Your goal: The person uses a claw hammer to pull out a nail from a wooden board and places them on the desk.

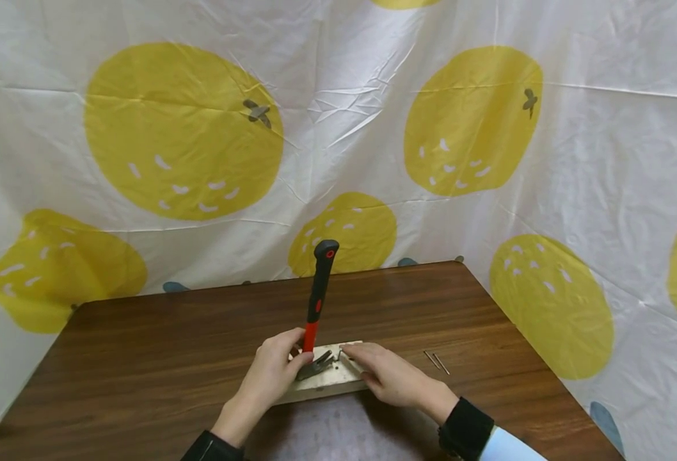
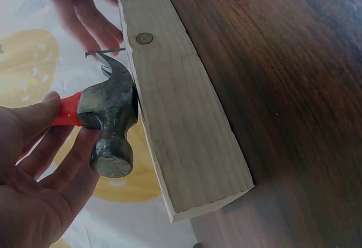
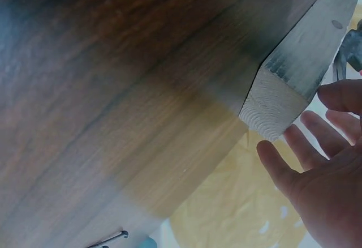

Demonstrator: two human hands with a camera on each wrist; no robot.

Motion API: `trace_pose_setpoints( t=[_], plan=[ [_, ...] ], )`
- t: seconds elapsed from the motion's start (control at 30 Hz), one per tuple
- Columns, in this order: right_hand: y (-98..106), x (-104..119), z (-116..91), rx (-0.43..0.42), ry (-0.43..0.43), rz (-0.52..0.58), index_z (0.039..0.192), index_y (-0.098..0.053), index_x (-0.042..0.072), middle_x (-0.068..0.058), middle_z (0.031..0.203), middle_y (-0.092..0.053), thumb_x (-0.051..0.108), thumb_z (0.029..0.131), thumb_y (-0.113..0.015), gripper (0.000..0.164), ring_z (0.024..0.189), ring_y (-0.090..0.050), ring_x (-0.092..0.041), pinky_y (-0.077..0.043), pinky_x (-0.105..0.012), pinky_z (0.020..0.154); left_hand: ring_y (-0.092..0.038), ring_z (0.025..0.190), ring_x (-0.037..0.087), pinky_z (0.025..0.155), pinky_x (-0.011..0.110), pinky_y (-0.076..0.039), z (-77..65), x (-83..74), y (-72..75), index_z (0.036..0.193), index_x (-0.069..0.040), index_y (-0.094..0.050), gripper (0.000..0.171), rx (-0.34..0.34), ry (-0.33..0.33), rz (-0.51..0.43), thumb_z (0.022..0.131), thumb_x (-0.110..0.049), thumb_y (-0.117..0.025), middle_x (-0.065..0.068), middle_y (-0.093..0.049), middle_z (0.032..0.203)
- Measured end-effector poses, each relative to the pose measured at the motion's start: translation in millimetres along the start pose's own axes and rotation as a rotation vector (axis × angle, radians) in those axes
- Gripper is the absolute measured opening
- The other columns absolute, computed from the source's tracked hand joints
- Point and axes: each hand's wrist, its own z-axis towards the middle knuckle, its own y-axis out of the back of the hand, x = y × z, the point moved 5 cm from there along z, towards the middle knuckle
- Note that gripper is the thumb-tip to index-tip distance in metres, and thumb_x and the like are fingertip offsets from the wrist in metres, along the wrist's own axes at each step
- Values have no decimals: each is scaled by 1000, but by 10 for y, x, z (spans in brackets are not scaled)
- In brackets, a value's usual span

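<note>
A claw hammer (image 1: pixel 318 294) with a black and red handle stands nearly upright, its steel head (image 2: pixel 110 101) down on the wooden block (image 2: pixel 175 129). My left hand (image 1: pixel 269 371) grips the red part of the handle just above the head, thumb on the near side. A nail (image 2: pixel 104 51) sticks out of the block's upper face, the claw tips right beside it. On the block's right end lies my right hand (image 1: pixel 396 379), its fingers fairly straight and its fingertips close by the nail. In the right wrist view, its fingers (image 3: pixel 328 137) spread along the block's end.
Two loose nails (image 1: pixel 436 362) lie on the brown wooden table (image 1: pixel 160 358), right of my right hand. A round mark (image 2: pixel 145 38) shows on the block's side. A white cloth (image 1: pixel 350 147) with yellow fruit print hangs behind the table and along its right side.
</note>
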Motion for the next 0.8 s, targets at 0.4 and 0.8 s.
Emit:
trace_pose_setpoints(
  t=[0.4,0.8],
  plan=[
    [-20,-1,7,-9,2,-10,148,-47,-3,-15,146,-55,-8,93,-63,58,136,-50,-28,-39,-43,112,-60,69,9,60,27,-47,27,-4,-38,94,-11,-70,22,-6,-4,-6,82,0,-84,-6,-67,81],
    [1,17,-4,-42,19,5,145,-50,-4,-15,142,-57,-8,92,-64,55,133,-52,-29,-42,-44,110,-61,69,11,59,28,-47,48,-29,-81,95,-11,-70,21,-10,21,-25,83,0,-83,-6,-68,82]
  ],
)
